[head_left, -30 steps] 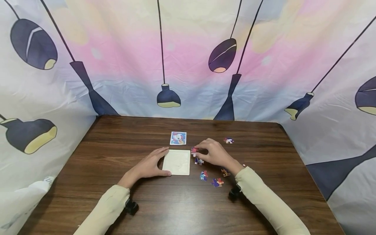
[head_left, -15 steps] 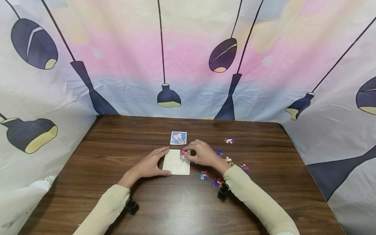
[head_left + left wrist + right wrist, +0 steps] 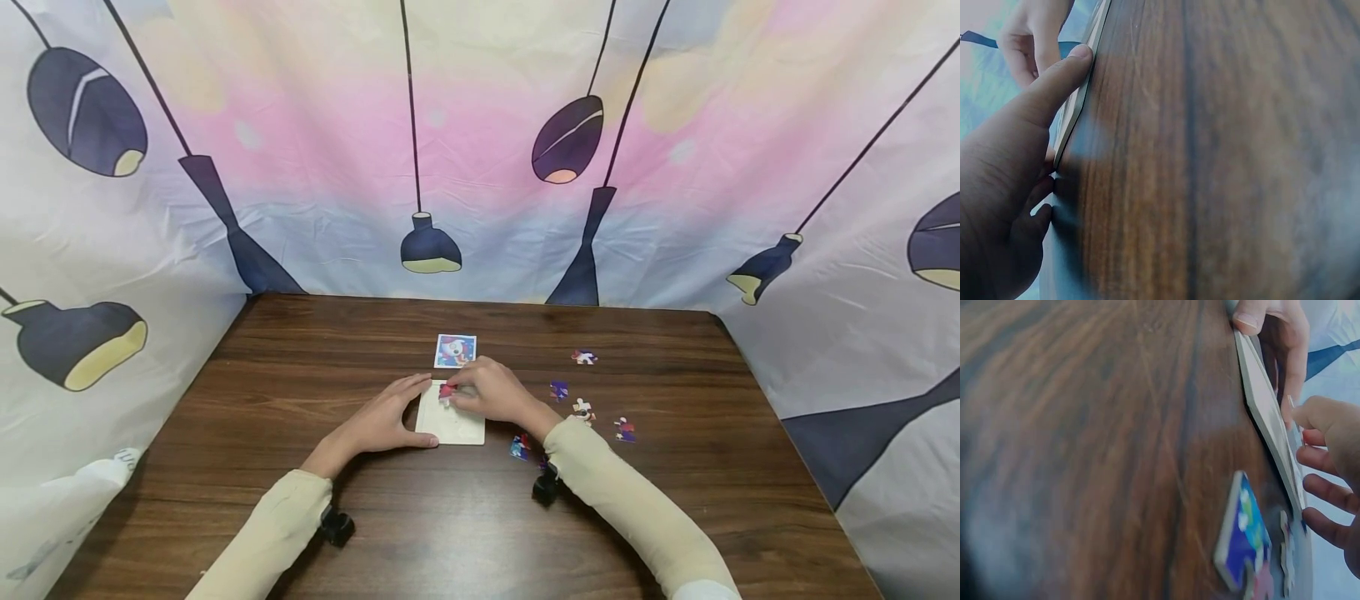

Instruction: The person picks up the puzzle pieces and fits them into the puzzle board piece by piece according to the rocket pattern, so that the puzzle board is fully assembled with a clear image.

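A shallow cream puzzle tray [image 3: 463,430] lies flat on the table. At its left side my left hand [image 3: 381,419] holds it, thumb at the near corner and fingers at the far one. In the left wrist view the thumb of the left hand [image 3: 1016,144] lies along the tray's edge [image 3: 1074,107]. Over the tray's upper left part, my right hand [image 3: 491,392] pinches a red and white jigsaw piece [image 3: 446,392] between thumb and fingers. The right wrist view shows the right hand [image 3: 1338,447] beside the tray [image 3: 1262,394], the pinched piece mostly hidden.
Behind the tray lies a small picture card [image 3: 455,350]. Several loose jigsaw pieces are scattered to the right, including a white one [image 3: 583,409], a purple one [image 3: 558,390] and a blue one [image 3: 519,447] partly near the right sleeve. A printed curtain [image 3: 337,167] encloses the table.
My right hand has carried the red and white piece leftward from the tray's right side, across its right part, to the upper left. The left hand has stayed in place.
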`<action>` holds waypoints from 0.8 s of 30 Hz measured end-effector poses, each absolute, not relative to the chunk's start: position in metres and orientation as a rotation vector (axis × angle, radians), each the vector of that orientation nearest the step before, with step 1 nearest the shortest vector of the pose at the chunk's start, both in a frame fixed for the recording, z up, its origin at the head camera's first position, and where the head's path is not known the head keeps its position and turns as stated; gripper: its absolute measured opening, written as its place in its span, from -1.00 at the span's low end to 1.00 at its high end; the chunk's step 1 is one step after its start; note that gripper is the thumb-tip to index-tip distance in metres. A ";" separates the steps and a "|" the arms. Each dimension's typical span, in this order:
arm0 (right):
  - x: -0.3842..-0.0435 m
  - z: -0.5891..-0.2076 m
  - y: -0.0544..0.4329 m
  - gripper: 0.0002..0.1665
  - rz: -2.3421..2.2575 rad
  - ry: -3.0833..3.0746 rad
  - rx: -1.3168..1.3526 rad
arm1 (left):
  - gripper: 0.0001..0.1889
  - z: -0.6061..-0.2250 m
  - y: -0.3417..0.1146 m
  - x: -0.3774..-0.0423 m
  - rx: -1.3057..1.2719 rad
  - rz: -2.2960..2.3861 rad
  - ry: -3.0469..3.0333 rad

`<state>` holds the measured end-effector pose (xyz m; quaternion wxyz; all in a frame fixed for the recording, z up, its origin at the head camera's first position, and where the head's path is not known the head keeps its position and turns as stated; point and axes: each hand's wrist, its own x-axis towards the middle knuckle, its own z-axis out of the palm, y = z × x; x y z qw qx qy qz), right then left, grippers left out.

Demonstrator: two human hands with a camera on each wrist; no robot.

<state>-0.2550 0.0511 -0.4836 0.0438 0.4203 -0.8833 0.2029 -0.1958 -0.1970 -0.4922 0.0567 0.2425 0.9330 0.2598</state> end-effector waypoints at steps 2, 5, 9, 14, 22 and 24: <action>-0.255 -0.485 0.047 -0.67 0.611 -2.716 1.273 | 0.15 -0.492 -0.197 -0.196 0.736 0.787 2.830; -0.255 -0.486 0.043 -0.68 0.589 -2.724 1.259 | 0.15 -0.493 -0.197 -0.195 0.731 0.786 2.828; -0.255 -0.486 0.037 -0.69 0.559 -2.716 1.260 | 0.15 -0.492 -0.198 -0.195 0.735 0.788 2.825; -0.253 -0.484 0.035 -0.66 0.539 -2.731 1.244 | 0.14 -0.490 -0.197 -0.194 0.735 0.801 2.821; -0.252 -0.485 0.036 -0.74 0.570 -2.725 1.183 | 0.15 -0.490 -0.197 -0.195 0.729 0.799 2.822; -0.252 -0.486 0.035 -0.76 0.576 -2.729 1.171 | 0.15 -0.490 -0.197 -0.195 0.734 0.804 2.820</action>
